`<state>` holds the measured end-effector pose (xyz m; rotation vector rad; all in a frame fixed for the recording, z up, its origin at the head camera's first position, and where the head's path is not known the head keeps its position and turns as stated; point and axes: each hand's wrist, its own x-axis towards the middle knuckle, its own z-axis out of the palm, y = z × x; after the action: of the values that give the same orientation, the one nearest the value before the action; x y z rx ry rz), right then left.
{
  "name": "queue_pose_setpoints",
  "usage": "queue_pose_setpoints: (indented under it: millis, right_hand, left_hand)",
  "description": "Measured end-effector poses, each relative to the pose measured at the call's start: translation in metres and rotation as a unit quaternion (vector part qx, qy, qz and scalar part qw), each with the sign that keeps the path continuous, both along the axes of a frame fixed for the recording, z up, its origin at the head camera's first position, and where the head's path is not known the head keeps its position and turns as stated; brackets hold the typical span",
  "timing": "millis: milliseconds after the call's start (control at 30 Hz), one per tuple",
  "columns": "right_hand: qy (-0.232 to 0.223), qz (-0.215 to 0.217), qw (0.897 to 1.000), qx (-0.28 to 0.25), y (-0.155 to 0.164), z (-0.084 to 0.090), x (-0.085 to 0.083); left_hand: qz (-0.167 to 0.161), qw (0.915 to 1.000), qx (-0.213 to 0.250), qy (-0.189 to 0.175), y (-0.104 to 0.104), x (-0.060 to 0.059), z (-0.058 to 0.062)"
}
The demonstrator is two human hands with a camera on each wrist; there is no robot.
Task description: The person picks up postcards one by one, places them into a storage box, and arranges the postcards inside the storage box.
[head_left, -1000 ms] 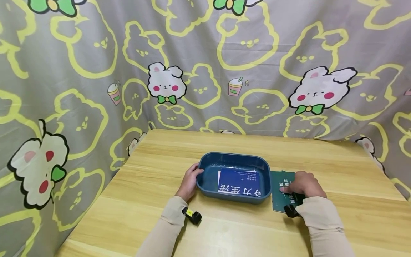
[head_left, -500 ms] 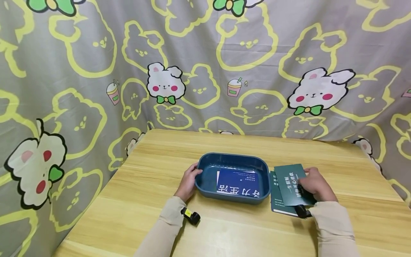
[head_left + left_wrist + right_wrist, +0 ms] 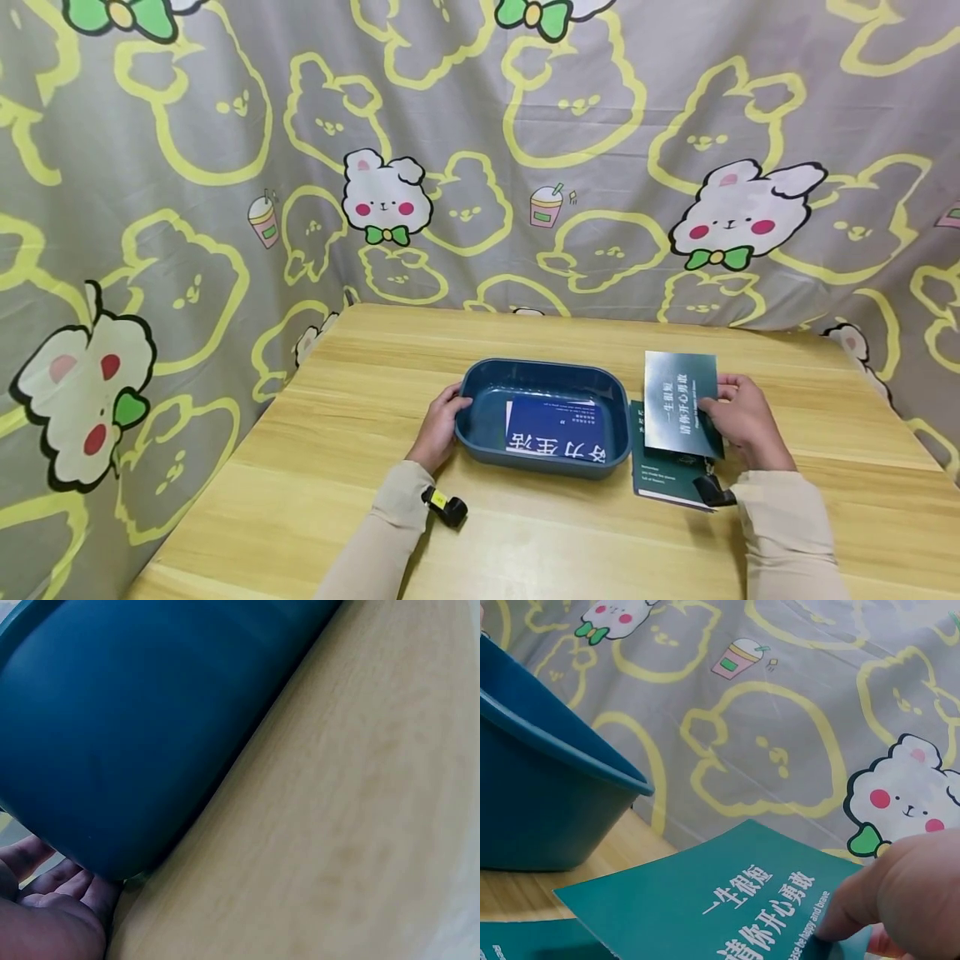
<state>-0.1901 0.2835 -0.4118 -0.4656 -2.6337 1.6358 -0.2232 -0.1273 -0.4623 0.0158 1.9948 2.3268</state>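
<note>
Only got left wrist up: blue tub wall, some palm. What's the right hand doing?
Observer: The right hand pinches a green card, lifted off the table.
Operator: Anything in the tub?
Observer: Yes, a blue card with white print lies in the blue tub.
Operator: More cards outside?
Observer: At least one more green card lies on the table, right of the tub.

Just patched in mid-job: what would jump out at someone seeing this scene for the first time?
The loud grey bunny-print cloth behind the wooden table grabs the eye first. At the table's middle sits a dark blue tub with a blue booklet inside, the left hand on its left end. To its right, the right hand holds a green booklet lifted above another green booklet lying flat.
</note>
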Motion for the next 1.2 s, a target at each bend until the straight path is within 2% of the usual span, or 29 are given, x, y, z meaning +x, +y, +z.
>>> queue_pose_setpoints:
  millis: [400,700,1200]
  right_hand:
    - [0.052,-0.014,0.998,0.010,-0.007,0.015,0.004]
    - [0.045,-0.030,0.999,-0.002,-0.015,0.022,0.005]
    - [0.076,-0.054,0.996,-0.006,-0.026,0.032,0.005]
  left_hand:
    - [-0.012,0.9999,0.001,0.005,0.001,-0.003,0.001]
    - [-0.008,1.0000,-0.001,-0.003,0.000,0.000,-0.001]
    - [-0.007,1.0000,-0.003,-0.004,0.000,0.001,-0.001]
